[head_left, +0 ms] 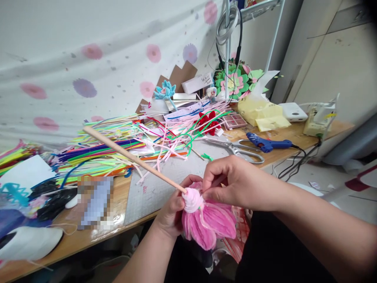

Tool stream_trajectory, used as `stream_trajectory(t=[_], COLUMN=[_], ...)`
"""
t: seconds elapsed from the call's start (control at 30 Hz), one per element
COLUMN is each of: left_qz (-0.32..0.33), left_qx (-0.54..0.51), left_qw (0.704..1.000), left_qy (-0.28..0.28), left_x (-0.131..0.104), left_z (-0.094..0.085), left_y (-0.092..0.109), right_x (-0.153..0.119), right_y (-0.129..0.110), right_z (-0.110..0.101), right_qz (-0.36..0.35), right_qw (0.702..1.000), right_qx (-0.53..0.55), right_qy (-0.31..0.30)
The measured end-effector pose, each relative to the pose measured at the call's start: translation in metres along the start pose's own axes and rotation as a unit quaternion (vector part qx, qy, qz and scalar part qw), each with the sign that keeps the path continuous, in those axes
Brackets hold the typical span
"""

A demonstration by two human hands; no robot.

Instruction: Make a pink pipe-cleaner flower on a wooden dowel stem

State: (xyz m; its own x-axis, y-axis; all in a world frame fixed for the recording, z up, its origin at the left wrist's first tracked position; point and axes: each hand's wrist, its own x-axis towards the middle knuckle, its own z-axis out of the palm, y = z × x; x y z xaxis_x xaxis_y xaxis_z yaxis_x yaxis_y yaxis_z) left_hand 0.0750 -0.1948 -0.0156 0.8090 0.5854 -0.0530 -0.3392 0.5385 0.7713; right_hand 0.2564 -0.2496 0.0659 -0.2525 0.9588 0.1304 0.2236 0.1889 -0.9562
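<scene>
A pink fuzzy flower [209, 224] hangs petals down over my lap, with pale pink wrapping [193, 199] round its base. From that base a wooden stick [132, 157] slants up to the left. My left hand [173, 208] has its fingers wrapped round the flower's base from the left and behind. At the right of the base, my right hand [226, 182] pinches with thumb and forefinger beside the petals; what lies between those fingertips is mostly hidden, perhaps a pink strand.
Coloured pipe cleaners [97, 151] cover the left and back of the table [118, 196]. Scissors [232, 146] and a blue glue gun [268, 143] lie at the right. A grey cutting mat [141, 196] is beyond my hands. A red flower [207, 122] and blue flower [165, 91] are farther back.
</scene>
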Motion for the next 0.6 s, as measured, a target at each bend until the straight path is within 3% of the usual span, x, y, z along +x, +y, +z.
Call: stream_trajectory(t=[0.23,0.37,0.5,0.6], left_qz=[-0.038,-0.048,-0.029,-0.021], left_qx=[0.081,0.098,0.101,0.086], left_qw=[0.996,0.994,0.994,0.996], left_qy=[-0.006,0.003,0.031,0.021], left_x=[0.0,0.009,0.014,0.008], left_z=[-0.001,-0.003,-0.011,-0.012], left_y=[0.013,0.021,0.021,0.02], right_x=[0.003,0.004,0.005,0.004], right_y=[0.008,0.012,0.014,0.014], right_z=[0.002,0.011,0.018,0.017], right_qz=[0.06,0.011,-0.094,-0.079], right_qw=[0.996,0.994,0.995,0.994], right_qx=[0.059,0.087,-0.029,-0.067], right_qy=[-0.032,-0.066,-0.002,0.028])
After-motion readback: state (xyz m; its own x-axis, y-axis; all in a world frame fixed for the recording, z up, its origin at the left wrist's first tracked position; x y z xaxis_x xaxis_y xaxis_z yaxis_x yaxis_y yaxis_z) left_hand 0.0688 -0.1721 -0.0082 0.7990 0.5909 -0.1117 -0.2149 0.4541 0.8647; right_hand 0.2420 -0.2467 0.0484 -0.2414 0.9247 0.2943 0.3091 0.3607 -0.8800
